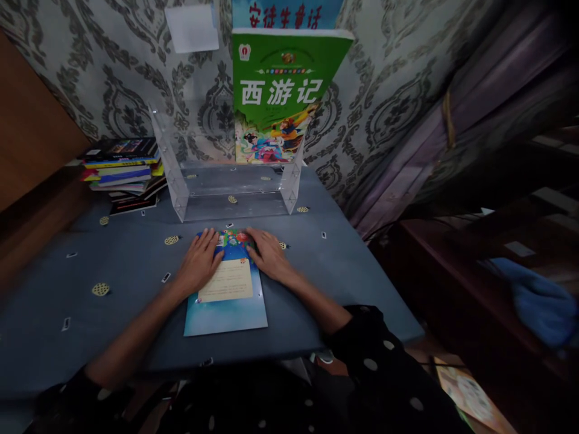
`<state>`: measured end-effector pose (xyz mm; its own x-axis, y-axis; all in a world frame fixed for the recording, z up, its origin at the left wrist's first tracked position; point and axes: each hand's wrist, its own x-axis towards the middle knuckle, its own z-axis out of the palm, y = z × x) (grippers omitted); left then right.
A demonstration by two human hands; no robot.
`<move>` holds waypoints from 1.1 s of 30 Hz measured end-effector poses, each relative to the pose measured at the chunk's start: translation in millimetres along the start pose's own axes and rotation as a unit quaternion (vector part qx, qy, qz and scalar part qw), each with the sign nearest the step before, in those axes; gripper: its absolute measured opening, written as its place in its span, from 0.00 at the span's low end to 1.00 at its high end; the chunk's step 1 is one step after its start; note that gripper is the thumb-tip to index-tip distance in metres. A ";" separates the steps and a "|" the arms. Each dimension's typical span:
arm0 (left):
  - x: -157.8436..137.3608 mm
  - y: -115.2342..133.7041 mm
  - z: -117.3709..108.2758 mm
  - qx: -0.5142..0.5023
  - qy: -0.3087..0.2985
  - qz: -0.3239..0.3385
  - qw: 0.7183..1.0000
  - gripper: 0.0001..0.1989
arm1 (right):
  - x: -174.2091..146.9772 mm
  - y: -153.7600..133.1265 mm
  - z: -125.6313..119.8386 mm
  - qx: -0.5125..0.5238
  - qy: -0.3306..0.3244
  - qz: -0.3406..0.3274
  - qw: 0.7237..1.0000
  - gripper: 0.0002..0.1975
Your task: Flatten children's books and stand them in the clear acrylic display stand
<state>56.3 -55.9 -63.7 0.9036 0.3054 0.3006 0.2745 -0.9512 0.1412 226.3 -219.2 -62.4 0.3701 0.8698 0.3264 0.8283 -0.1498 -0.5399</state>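
A thin blue book (237, 313) with a cream text panel lies flat on the table in front of me. My left hand (199, 260) rests on its far left part, fingers stretched out beside a white barcode label. On the far right edge lies my right hand (270, 254), its fingers also extended and the thumb over the cover. Both palms face down, and neither hand is closed around the book. Just beyond them stands a clear acrylic rack (235, 208). A green book (280, 69) stands upright at its right side, in front of another blue-covered book (289, 13).
A stack of books (124, 169) sits at the back left of the grey-blue table (362, 295). Patterned wallpaper (131, 90) rises behind, with a purple curtain (402, 163) to the right. A blue cloth (538, 298) lies off the table's right side.
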 end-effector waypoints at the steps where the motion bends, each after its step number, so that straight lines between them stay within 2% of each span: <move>1: -1.3 -1.8 -0.3 -0.001 -0.001 -0.001 1.000 0.28 | 0.9 3.8 -0.4 0.018 0.001 -0.002 1.000 0.23; 7: -1.1 -0.9 -0.2 -0.004 -0.010 -0.016 1.000 0.27 | 7.6 16.8 -2.6 0.084 0.014 0.010 0.996 0.20; 16: 2.6 -2.5 6.7 -0.038 0.018 -0.031 0.999 0.25 | 9.9 22.1 -4.6 0.126 0.018 0.003 0.992 0.21; 24: 29.7 -6.0 15.0 -0.064 0.036 -0.060 0.996 0.22 | 36.6 34.3 -1.4 0.128 0.034 -0.002 0.991 0.20; 29: 49.3 -7.8 6.9 -0.093 0.095 -0.045 0.990 0.14 | 47.8 43.4 3.4 0.104 0.053 -0.002 0.993 0.20; 33: 58.8 -7.0 -0.2 -0.064 0.106 -0.037 0.992 0.10 | 47.5 45.0 5.3 0.089 0.055 -0.008 0.994 0.19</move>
<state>107.4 -31.3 -46.9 0.7897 0.3899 0.4736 0.2812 -0.9162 0.2855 278.9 -182.2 -75.3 0.4096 0.8132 0.4135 0.7505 -0.0427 -0.6595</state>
